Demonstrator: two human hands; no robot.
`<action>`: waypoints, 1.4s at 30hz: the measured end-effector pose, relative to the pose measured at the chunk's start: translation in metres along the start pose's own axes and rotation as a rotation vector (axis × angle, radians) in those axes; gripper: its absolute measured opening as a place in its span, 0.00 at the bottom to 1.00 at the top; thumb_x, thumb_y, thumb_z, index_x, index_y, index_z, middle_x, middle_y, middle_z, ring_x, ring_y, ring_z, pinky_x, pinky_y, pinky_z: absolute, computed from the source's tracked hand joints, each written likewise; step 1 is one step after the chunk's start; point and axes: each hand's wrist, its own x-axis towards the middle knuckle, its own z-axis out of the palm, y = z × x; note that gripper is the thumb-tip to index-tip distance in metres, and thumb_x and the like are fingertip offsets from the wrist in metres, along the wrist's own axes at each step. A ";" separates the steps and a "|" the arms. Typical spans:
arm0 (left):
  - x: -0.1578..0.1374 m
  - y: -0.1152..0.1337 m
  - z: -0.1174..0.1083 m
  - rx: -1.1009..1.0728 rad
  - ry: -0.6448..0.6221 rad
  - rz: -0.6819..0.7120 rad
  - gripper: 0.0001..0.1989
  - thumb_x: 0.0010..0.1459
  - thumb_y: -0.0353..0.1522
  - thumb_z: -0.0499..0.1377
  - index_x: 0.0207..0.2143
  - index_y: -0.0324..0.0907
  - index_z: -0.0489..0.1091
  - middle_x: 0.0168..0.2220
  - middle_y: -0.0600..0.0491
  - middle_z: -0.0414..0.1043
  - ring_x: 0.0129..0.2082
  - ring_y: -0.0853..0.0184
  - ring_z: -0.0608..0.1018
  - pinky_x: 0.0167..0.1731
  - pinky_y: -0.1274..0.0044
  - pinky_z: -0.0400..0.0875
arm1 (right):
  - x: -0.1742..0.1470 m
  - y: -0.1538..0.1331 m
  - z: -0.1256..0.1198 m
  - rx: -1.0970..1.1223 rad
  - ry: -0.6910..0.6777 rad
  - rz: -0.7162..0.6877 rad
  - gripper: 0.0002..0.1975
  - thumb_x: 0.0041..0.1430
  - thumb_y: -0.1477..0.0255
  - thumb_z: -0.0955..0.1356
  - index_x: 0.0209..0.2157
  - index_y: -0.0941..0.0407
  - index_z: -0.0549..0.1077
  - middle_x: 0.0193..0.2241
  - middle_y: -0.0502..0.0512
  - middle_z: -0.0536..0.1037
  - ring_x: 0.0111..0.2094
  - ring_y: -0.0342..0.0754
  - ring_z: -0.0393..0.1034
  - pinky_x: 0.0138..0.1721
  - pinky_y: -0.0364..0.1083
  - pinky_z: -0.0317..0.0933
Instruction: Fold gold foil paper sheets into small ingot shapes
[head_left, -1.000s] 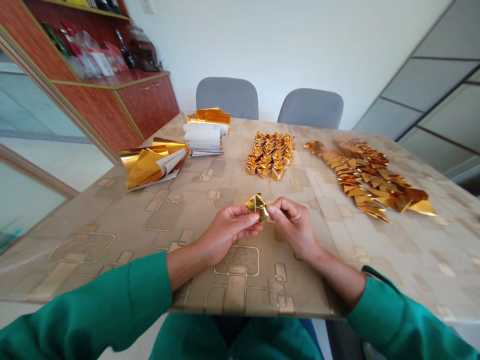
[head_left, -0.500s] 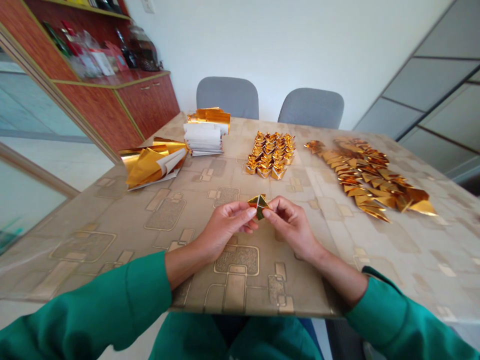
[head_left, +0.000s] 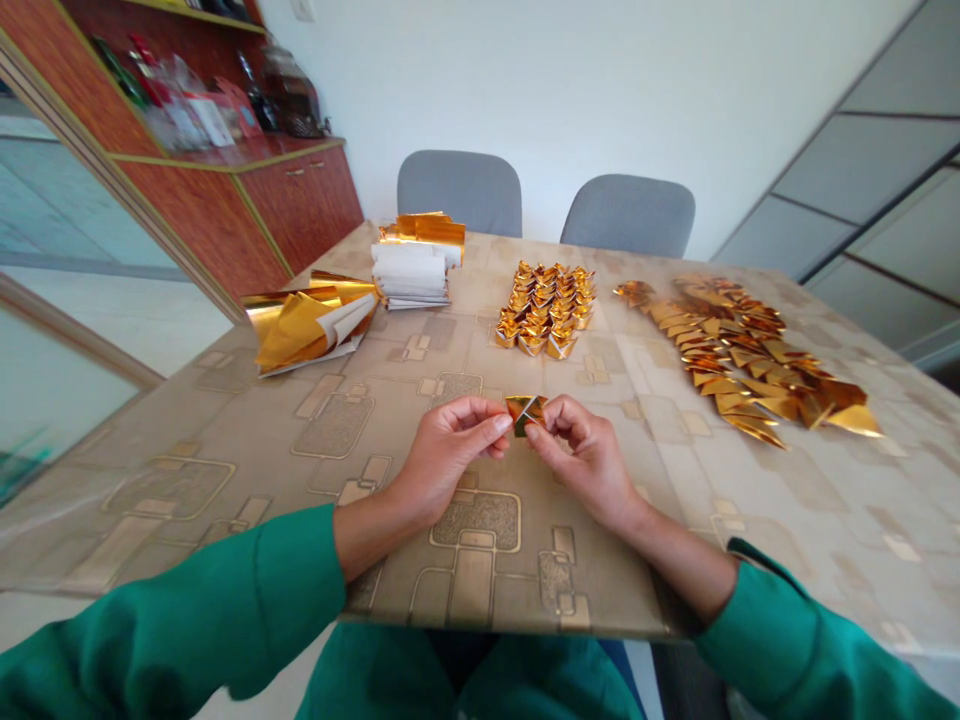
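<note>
Between my hands, above the near middle of the table, is a small folded piece of gold foil paper [head_left: 526,412] with pale crossing edges on its face. My left hand [head_left: 466,440] pinches its left side with thumb and fingers. My right hand [head_left: 581,445] grips the right side, thumb on the near face. Beyond my hands, several finished-looking gold foil folds [head_left: 544,310] stand packed in rows. A long spread of flat, pointed gold folds [head_left: 739,350] lies to the right.
Loose gold and white sheets [head_left: 311,325] lie at the left, with a stack of white-backed foil paper [head_left: 412,272] behind them. A patterned cloth covers the table [head_left: 330,420]. Two grey chairs [head_left: 459,190] stand at the far edge, and a wooden cabinet [head_left: 300,200] is beyond the left side.
The folded foil paper has turned between my fingers, from a diamond-like shape to a squarer one with crossing edges showing. The view has shifted slightly.
</note>
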 end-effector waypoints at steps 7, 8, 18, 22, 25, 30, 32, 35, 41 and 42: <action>0.001 0.000 -0.001 -0.083 -0.043 -0.098 0.15 0.44 0.37 0.72 0.28 0.38 0.73 0.22 0.58 0.70 0.22 0.77 0.69 0.24 0.83 0.63 | -0.001 -0.006 -0.001 0.114 -0.071 0.063 0.14 0.57 0.62 0.69 0.25 0.54 0.63 0.22 0.47 0.65 0.24 0.42 0.58 0.28 0.43 0.55; 0.002 0.001 -0.001 -0.109 -0.072 -0.131 0.15 0.43 0.37 0.73 0.28 0.38 0.72 0.22 0.59 0.69 0.21 0.77 0.69 0.23 0.84 0.62 | -0.001 -0.006 -0.002 0.210 -0.119 0.102 0.15 0.59 0.58 0.67 0.27 0.54 0.66 0.25 0.49 0.67 0.27 0.44 0.61 0.30 0.44 0.57; 0.001 0.005 -0.004 -0.133 -0.196 -0.289 0.16 0.40 0.36 0.74 0.28 0.38 0.74 0.23 0.58 0.67 0.21 0.78 0.64 0.22 0.84 0.57 | 0.002 -0.007 -0.010 0.701 -0.296 0.525 0.20 0.56 0.51 0.69 0.27 0.54 0.68 0.24 0.48 0.66 0.27 0.44 0.58 0.30 0.44 0.57; 0.001 0.005 -0.007 -0.145 -0.259 -0.342 0.15 0.41 0.35 0.74 0.27 0.37 0.74 0.23 0.58 0.67 0.21 0.78 0.63 0.22 0.84 0.56 | 0.001 -0.006 -0.013 0.738 -0.360 0.539 0.22 0.54 0.52 0.70 0.21 0.55 0.64 0.17 0.44 0.59 0.22 0.42 0.53 0.26 0.43 0.53; 0.002 0.004 -0.009 -0.172 -0.319 -0.380 0.16 0.42 0.35 0.74 0.28 0.36 0.74 0.23 0.58 0.66 0.21 0.79 0.63 0.21 0.84 0.55 | 0.000 -0.006 -0.014 0.775 -0.396 0.513 0.22 0.57 0.55 0.70 0.20 0.56 0.64 0.17 0.44 0.59 0.22 0.41 0.53 0.27 0.42 0.51; -0.001 0.003 -0.009 -0.268 -0.414 -0.428 0.15 0.44 0.35 0.73 0.26 0.36 0.72 0.23 0.59 0.63 0.23 0.78 0.64 0.25 0.84 0.61 | -0.001 -0.006 -0.014 0.948 -0.492 0.585 0.17 0.60 0.62 0.69 0.23 0.56 0.63 0.16 0.41 0.57 0.19 0.39 0.47 0.24 0.41 0.49; -0.002 0.002 -0.009 -0.290 -0.434 -0.451 0.14 0.46 0.34 0.73 0.27 0.37 0.71 0.24 0.58 0.63 0.24 0.77 0.65 0.26 0.83 0.62 | -0.001 -0.005 -0.014 1.015 -0.547 0.595 0.16 0.61 0.63 0.69 0.24 0.56 0.63 0.14 0.39 0.56 0.17 0.37 0.43 0.21 0.40 0.46; -0.004 0.001 -0.009 -0.303 -0.463 -0.473 0.14 0.46 0.34 0.73 0.31 0.37 0.72 0.25 0.57 0.64 0.25 0.77 0.66 0.27 0.84 0.63 | -0.001 -0.004 -0.016 1.066 -0.599 0.577 0.15 0.61 0.64 0.69 0.25 0.56 0.64 0.12 0.38 0.57 0.14 0.36 0.41 0.18 0.39 0.45; -0.004 0.003 -0.011 -0.327 -0.507 -0.436 0.13 0.48 0.35 0.71 0.29 0.38 0.72 0.24 0.58 0.62 0.25 0.77 0.65 0.27 0.84 0.64 | -0.001 -0.005 -0.021 1.056 -0.623 0.524 0.12 0.60 0.62 0.69 0.34 0.58 0.73 0.11 0.38 0.61 0.11 0.35 0.41 0.14 0.38 0.44; -0.004 0.004 -0.011 -0.323 -0.503 -0.436 0.13 0.48 0.35 0.72 0.29 0.38 0.72 0.24 0.58 0.62 0.25 0.77 0.65 0.27 0.84 0.64 | -0.001 -0.005 -0.021 1.059 -0.623 0.523 0.13 0.60 0.62 0.70 0.36 0.58 0.73 0.11 0.37 0.60 0.11 0.35 0.40 0.14 0.38 0.44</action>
